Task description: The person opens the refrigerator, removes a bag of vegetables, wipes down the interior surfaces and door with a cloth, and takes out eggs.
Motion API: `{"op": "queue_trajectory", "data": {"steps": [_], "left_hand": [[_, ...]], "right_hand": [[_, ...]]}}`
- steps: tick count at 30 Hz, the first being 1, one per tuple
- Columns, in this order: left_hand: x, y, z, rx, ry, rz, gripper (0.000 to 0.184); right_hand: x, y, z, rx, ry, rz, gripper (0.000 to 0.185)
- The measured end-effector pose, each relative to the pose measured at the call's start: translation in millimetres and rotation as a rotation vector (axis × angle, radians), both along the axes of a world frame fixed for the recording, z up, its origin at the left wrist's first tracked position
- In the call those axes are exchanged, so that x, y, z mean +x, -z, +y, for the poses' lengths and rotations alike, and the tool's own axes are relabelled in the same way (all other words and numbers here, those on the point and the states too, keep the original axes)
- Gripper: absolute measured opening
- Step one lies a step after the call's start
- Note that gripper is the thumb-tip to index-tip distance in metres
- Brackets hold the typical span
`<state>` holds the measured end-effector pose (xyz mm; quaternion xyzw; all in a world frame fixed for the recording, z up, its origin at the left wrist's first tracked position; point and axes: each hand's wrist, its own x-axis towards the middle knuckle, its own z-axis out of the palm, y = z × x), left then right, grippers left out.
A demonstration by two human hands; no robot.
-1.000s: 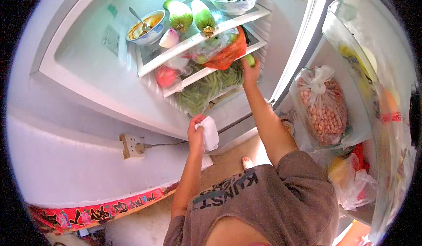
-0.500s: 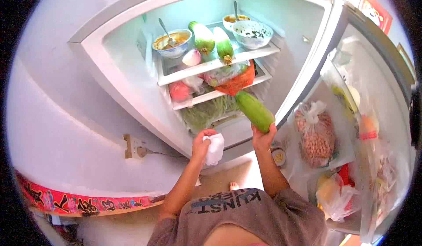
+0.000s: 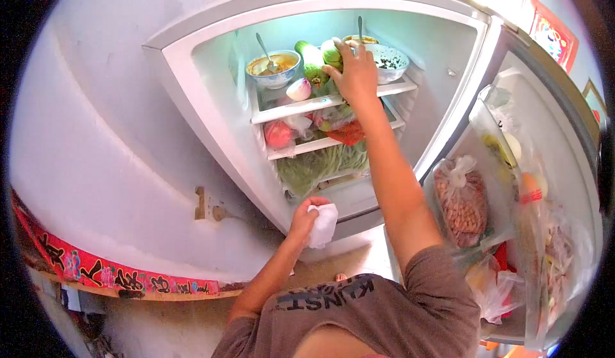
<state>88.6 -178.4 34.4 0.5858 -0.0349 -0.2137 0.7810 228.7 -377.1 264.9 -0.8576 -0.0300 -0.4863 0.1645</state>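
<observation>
Head camera: Watching remotely, I look down into an open refrigerator [image 3: 221,79], with both hands in my feed.
Right hand: I see it [image 3: 359,76] stretched to the top shelf [image 3: 275,113], its fingers over the pale green gourd [image 3: 331,53]; I cannot tell from here whether they grip it or only touch it.
Left hand: I see it [image 3: 304,219] low, by the refrigerator's bottom edge, fingers folded on a white wad [image 3: 323,226]; cloth or paper, I cannot make out.
Second gourd: this darker green one [image 3: 312,63] lies just left of the first.
Bowls: a bowl with a spoon [image 3: 275,70] stands left of the gourds; a speckled bowl [image 3: 389,63] sits to their right, partly hidden by the hand.
Bulb: the purple-white bulb [image 3: 298,89] lies near the shelf's front.
Below: I make out an orange-red bag [image 3: 346,132] above bagged green pods [image 3: 320,168].
Door: a knotted bag of reddish nuts [image 3: 460,201] stands in a rack.
</observation>
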Motion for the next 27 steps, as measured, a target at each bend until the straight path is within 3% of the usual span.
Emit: {"op": "queue_trajectory", "data": {"steps": [3,7,11,12,13,17,18,20,21,23,24,26,27], "left_hand": [[-3.9,-6.2,6.4,0.08,0.002,0.018,0.038],[5.1,-2.3,6.7,0.074,-0.04,0.053,0.038],[16.1,6.7,4.6,0.045,-0.091,-0.025,0.038],[18.1,9.9,4.4,0.032,-0.13,-0.022,0.038],[20.5,11.2,3.5,0.018,-0.169,-0.018,0.037],[39.9,25.5,10.5,0.005,-0.263,-0.032,0.046],[48.8,35.1,10.9,0.008,-0.268,-0.015,0.046],[71.4,54.3,9.4,0.543,-0.484,-0.58,0.061],[80.0,53.3,7.4,0.546,-0.484,-0.571,0.061],[94.7,51.6,2.7,0.37,-0.428,-0.354,0.073],[104.6,60.2,3.6,0.331,-0.379,-0.305,0.081],[108.2,61.8,-1.7,0.256,-0.338,-0.223,0.083],[108.8,62.3,-4.3,0.174,-0.296,-0.156,0.085]], "right_hand": [[11.5,11.8,-6.3,-0.016,0.056,0.015,0.065],[10.7,24.6,-18.2,-0.001,-0.177,-0.131,0.062],[-10.6,29.6,-12.5,0.106,-0.248,-0.266,0.059],[-23.6,32.6,-10.2,0.23,-0.268,-0.268,0.041],[-36.9,48.9,-8.8,0.237,-0.264,-0.251,0.041],[-67.0,153.7,-1.9,0.884,-0.495,-0.316,0.01],[-66.1,184.9,-2.5,0.891,-0.492,-0.298,0.01],[-64.1,243.4,-10.5,0.969,-0.329,0.043,0.017],[-56.1,267.4,-15.6,0.971,-0.327,0.052,0.017],[-30.6,299.3,-27.0,0.623,-0.177,0.233,0.047],[-20.6,299.4,-24.5,0.625,-0.176,0.245,0.047],[-10.1,294.2,-3.2,0.32,-0.052,0.193,0.085],[-16.4,279.9,6.2,0.216,-0.005,0.223,0.088]]}}
